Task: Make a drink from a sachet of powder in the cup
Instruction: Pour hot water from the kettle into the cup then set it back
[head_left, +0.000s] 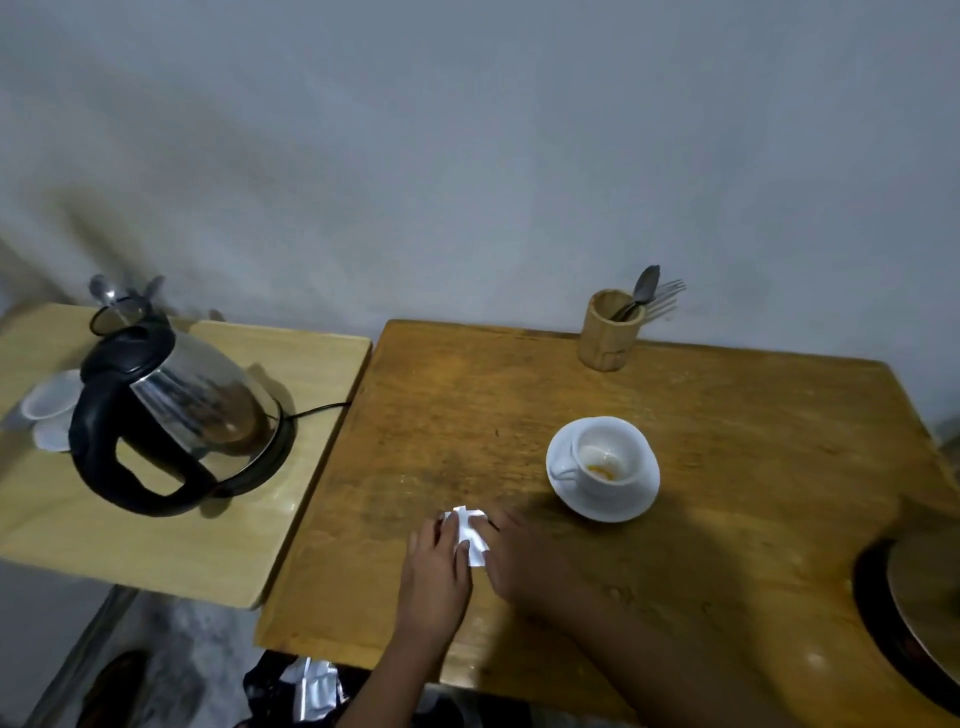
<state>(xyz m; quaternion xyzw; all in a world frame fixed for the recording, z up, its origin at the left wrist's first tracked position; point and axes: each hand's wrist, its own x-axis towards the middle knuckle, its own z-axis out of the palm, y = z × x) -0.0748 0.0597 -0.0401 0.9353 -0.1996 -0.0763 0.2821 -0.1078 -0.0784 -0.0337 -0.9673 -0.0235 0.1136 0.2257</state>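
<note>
Near the front edge of the brown table (415, 415) lies the sachet (470, 535), a small white packet, flat or nearly flat on the wood; both hands are on it; the left hand (436, 566) lies over its left side with the fingers (448, 527) spread on top, and the right hand (514, 551) presses in from the right, touching its other edge; so the packet sits between the two hands, with its white middle showing in the gap; it looks pinched from both sides, but I cannot tell how tight the hold is, because the fingertips are partly hidden; I think the hands hold it like this to fold it or flatten it, or to tear it; which one, I cannot say.

Just beyond the hands, a bit to the right, stands the cup (605, 457) on its saucer (602, 504); something orange lies at the bottom of the cup, so maybe the powder is already in; the cup is near the hands, probably so that the reach is short.

Farther back by the wall stands a holder (605, 338) with a spoon (647, 286) and forks, ready for stirring; on the lighter table (156, 545) to the left sits the kettle (176, 410) on its base, well apart from the cup; water is my guess for what comes next.
</note>
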